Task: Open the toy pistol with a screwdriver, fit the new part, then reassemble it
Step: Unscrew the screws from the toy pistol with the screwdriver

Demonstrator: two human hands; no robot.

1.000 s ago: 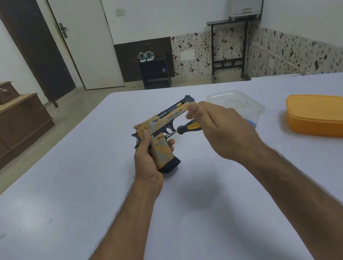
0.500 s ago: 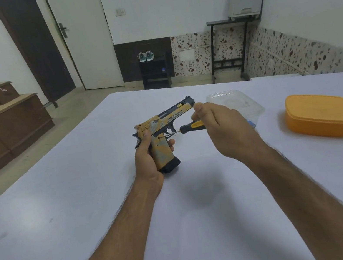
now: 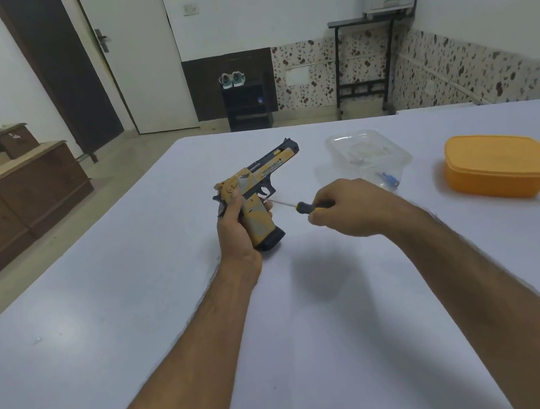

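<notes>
The toy pistol (image 3: pixel 258 179) is yellow and grey with a dark slide and magazine base; it stands upright above the table, barrel pointing away to the right. My left hand (image 3: pixel 234 226) is wrapped around its grip. My right hand (image 3: pixel 352 208) holds a screwdriver (image 3: pixel 301 206) with a black and yellow handle. Its thin shaft points left and its tip reaches the grip just below the trigger guard, beside my left fingertips.
A clear plastic container (image 3: pixel 366 156) with small parts, one of them blue, sits behind my right hand. An orange lidded box (image 3: pixel 497 164) stands at the right. The white table (image 3: pixel 140 335) ends at the left, with a wooden cabinet (image 3: pixel 8 200) beyond.
My right hand dropped and pulled back to the right with the screwdriver. The tip moved from the pistol's frame down to the grip under the trigger guard. The pistol stayed put.
</notes>
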